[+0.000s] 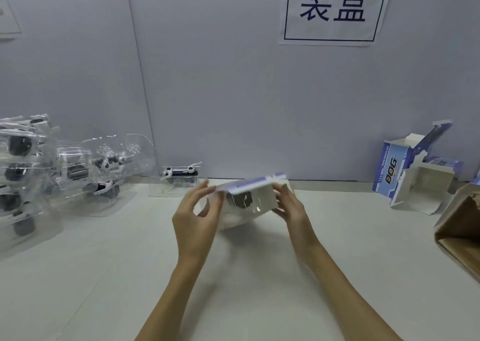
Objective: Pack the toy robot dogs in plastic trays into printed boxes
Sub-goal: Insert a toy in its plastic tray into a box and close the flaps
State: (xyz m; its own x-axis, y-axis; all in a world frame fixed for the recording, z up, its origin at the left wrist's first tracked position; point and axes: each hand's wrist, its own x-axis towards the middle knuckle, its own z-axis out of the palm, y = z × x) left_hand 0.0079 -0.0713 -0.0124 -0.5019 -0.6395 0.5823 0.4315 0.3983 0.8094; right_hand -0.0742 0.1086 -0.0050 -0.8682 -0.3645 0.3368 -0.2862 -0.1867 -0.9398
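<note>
At centre frame, we hold a printed box [255, 194] just above the white table [233, 275], its open end facing us; inside sits a clear tray [241, 212] with a dark toy dog [240, 200], blurred. Our left hand [197, 214] pinches the box's blue-edged top flap at its left end, and our right hand [291, 207] grips the box's right side, fingers curled round it. At lower right, a brown carton [459, 226] lies open. At left, more trayed dogs [85, 174] are heaped, one tray [179, 178] alone against the wall. At right stand opened blue boxes [413, 169]. Upper right, a sign [335, 8] hangs on the grey wall [220, 81].
</note>
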